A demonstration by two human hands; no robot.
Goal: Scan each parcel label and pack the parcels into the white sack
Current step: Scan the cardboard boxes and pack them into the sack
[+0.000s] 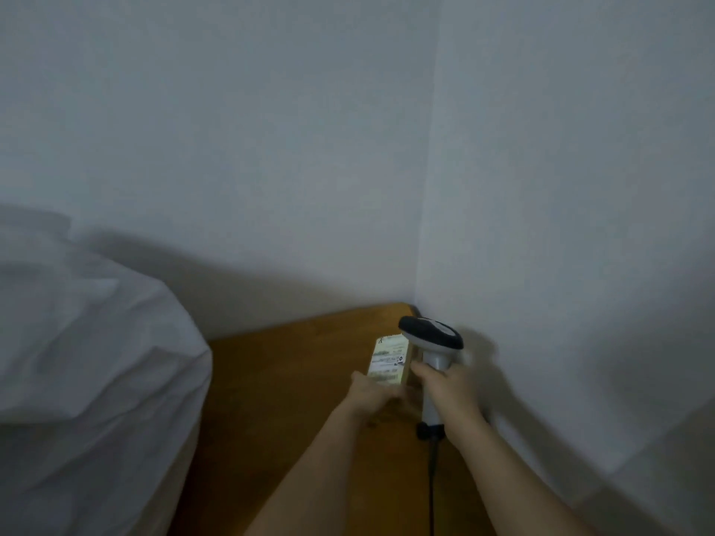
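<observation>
I'm seeing the left hand point(371, 394) gripping the labelled parcel point(388, 360), right hand point(449, 386) clasping the scanner point(431, 334) just beside it, white sack point(89, 342) lying left.

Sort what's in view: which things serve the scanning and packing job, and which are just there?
Job: parcel, held by left hand; scanner, held by right hand; white sack.
Just there: wooden table; scanner cable; walls.
</observation>
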